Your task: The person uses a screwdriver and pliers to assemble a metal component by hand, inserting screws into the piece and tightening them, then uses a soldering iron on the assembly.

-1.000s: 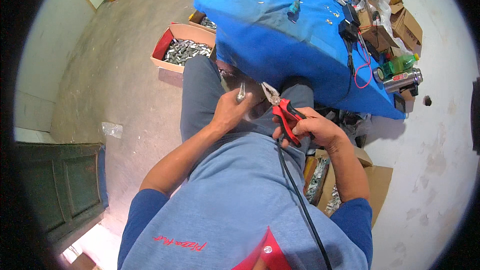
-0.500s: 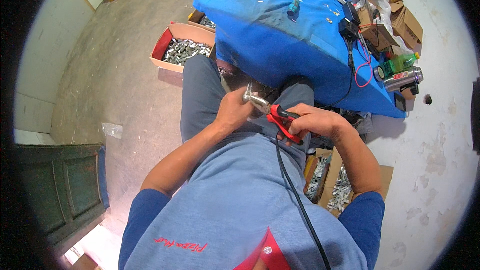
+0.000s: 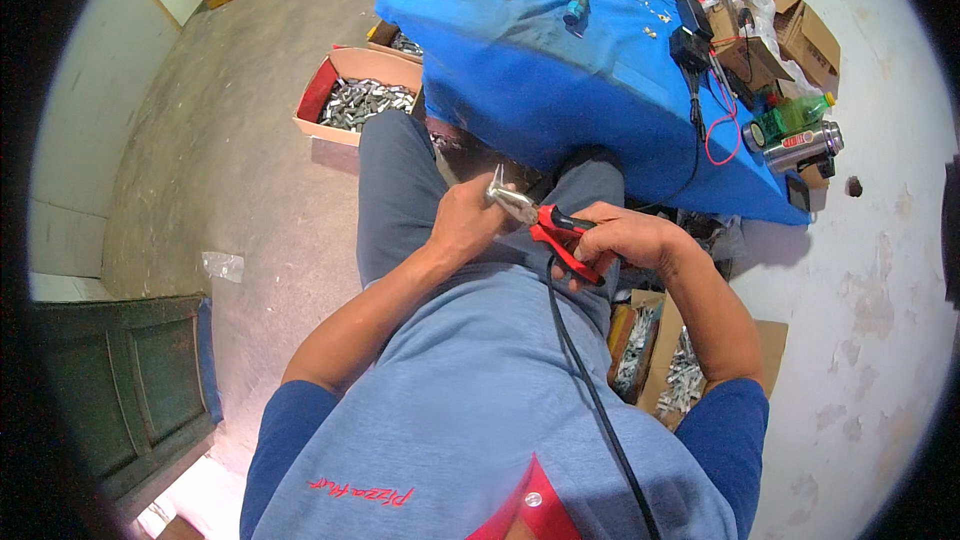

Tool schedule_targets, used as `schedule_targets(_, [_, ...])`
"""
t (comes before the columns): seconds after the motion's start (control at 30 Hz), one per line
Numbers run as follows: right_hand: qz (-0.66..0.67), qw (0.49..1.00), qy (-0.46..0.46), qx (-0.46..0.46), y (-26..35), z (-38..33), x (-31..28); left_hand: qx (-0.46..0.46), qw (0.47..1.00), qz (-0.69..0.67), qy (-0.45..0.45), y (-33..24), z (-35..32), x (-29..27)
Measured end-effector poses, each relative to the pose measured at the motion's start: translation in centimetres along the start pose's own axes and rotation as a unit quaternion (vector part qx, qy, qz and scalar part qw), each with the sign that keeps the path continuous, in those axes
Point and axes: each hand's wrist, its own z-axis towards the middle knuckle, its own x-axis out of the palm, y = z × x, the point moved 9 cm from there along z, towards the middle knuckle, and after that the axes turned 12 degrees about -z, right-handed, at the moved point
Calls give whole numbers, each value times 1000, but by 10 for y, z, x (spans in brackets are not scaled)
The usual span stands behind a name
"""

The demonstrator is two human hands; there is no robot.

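Observation:
Over my lap, my left hand (image 3: 464,222) is closed around a small silver metal part (image 3: 513,202) with thin prongs that point up between the fingers. Its lower portion is hidden by my fingers. My right hand (image 3: 628,236) grips red-and-black handled pliers (image 3: 546,227), whose jaws meet the silver part's right end. Whether the jaws bite on it is too small to tell. A black cable (image 3: 580,370) hangs beside the pliers and runs down over my shirt.
A blue-covered table (image 3: 480,50) stands ahead, with screwdrivers, loose metal parts, a black adapter (image 3: 690,48), a green bottle (image 3: 795,116) and a steel flask (image 3: 803,146). A box of metal pieces (image 3: 362,62) sits left; more boxes (image 3: 655,380) lie under my right arm.
The whole view has shifted slightly. Both hands, the pliers and the silver part keep nearly the same pose.

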Motion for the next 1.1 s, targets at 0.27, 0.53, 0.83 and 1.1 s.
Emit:
schedule_targets(0.27, [121, 993, 16, -4, -8, 2, 8, 5, 999, 49, -3, 2, 2, -1])
schedule_targets(0.53, [-359, 895, -260, -44, 9, -4, -23, -33, 997, 67, 4, 6, 2, 1])
schedule_targets(0.83, [-39, 957, -273, -94, -44, -9, -58, -58, 998, -6, 13, -12, -2, 9])
schedule_targets(1.1, [-69, 981, -167, -63, -28, -21, -31, -27, 998, -56, 0, -12, -6, 4])
